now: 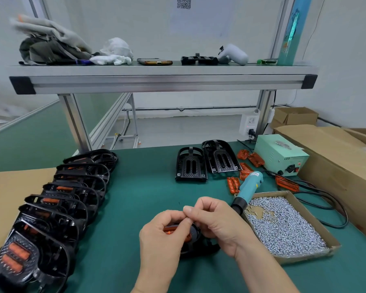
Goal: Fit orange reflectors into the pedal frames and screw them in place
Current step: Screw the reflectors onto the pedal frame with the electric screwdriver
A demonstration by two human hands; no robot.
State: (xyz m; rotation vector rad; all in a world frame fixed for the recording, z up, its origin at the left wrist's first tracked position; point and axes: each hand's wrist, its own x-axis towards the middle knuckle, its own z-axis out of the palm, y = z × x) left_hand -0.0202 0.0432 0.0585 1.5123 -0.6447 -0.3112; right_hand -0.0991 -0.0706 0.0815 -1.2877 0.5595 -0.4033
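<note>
At six o'clock on the green mat [135, 187], the pedal frame [195, 233] is being cradled in the left hand [163, 235], whose fingers are curling round it and pressing the orange reflector [171, 229] into its slot. The right hand [216, 218] is pinching at the reflector's upper edge; whether a screw is sitting between its fingertips is too small to tell. Seating the reflector flush before driving anything seems wise. Screws are waiting in the cardboard box [304, 258] at three o'clock, and the electric screwdriver [248, 187] is lying at two o'clock.
</note>
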